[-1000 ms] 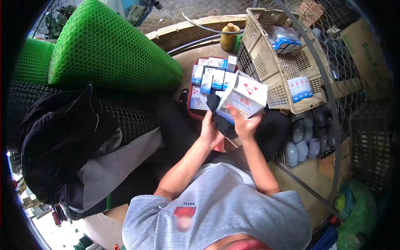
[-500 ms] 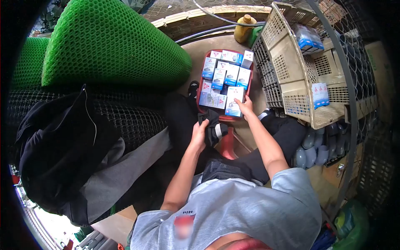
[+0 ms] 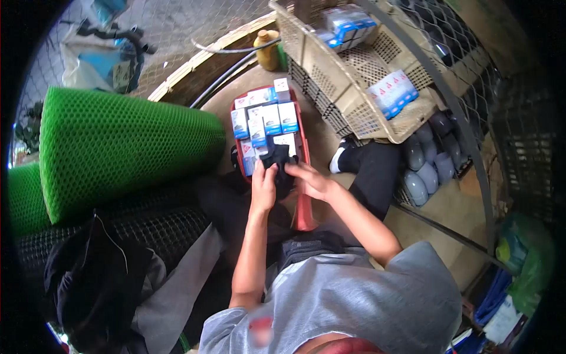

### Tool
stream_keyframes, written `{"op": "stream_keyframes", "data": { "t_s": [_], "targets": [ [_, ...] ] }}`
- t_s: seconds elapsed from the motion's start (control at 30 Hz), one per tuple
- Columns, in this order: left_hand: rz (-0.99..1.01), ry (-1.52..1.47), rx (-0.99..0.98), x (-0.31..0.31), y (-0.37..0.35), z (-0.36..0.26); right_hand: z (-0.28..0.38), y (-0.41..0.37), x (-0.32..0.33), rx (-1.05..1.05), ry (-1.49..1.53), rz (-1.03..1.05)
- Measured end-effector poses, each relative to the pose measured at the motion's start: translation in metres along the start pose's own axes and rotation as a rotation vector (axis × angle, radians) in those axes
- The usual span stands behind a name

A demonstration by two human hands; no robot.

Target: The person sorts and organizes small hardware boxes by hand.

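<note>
A red tray (image 3: 304, 137) on the floor holds several small white and blue boxes (image 3: 271, 118) standing in rows. At its near end lies a black cloth (image 3: 278, 162). My left hand (image 3: 263, 187) grips the cloth from the left. My right hand (image 3: 312, 179) touches it from the right, fingers curled onto its edge. Both hands sit together over the tray's near end, just above my knees in black trousers.
A beige plastic crate (image 3: 348, 82) with more boxed packs stands tilted at the right. Green mesh rolls (image 3: 124, 141) lie at the left, black mesh and a dark jacket (image 3: 94, 277) below them. Grey pipe fittings (image 3: 427, 159) sit under the crate. A yellow bottle (image 3: 266, 53) stands behind.
My right hand set a white box down in the tray, then came back to the black cloth beside my left hand. The camera view shifted left and up.
</note>
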State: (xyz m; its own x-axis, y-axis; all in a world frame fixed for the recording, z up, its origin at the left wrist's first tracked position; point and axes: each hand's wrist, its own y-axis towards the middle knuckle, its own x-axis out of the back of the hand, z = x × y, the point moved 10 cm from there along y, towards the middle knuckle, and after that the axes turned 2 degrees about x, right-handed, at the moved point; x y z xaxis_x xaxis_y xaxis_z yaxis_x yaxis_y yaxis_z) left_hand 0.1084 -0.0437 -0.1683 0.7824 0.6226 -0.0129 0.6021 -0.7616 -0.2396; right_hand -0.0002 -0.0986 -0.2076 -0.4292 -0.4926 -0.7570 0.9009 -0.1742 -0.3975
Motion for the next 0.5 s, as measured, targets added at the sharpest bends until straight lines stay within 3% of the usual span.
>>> {"op": "stream_keyframes", "data": {
  "t_s": [0.03, 0.1, 0.17, 0.3, 0.37, 0.43, 0.5],
  "targets": [
    [0.033, 0.202, -0.198, -0.014, 0.009, -0.029, 0.011, -0.008, 0.013, 0.16, -0.097, -0.027],
    [0.016, 0.247, -0.396, -0.041, 0.014, -0.108, 0.042, -0.046, 0.022, 0.311, 0.073, -0.12],
    [0.124, 0.17, -0.435, -0.067, 0.033, -0.149, 0.067, -0.086, 0.038, 0.389, 0.121, -0.147],
    [0.344, 0.424, -0.646, -0.165, 0.054, -0.249, 0.092, -0.162, 0.089, 0.598, -0.01, -0.363],
    [0.494, 0.67, -0.857, -0.227, 0.073, -0.265, 0.105, -0.2, 0.112, 0.523, -0.61, -0.686],
    [0.717, 0.893, -0.824, -0.289, 0.108, -0.248, 0.122, -0.221, 0.1, 0.636, -0.73, -0.682],
    [0.823, 1.314, -0.557, -0.332, 0.165, -0.202, 0.154, -0.259, 0.068, 0.901, -0.809, -0.818]
  ]
}}
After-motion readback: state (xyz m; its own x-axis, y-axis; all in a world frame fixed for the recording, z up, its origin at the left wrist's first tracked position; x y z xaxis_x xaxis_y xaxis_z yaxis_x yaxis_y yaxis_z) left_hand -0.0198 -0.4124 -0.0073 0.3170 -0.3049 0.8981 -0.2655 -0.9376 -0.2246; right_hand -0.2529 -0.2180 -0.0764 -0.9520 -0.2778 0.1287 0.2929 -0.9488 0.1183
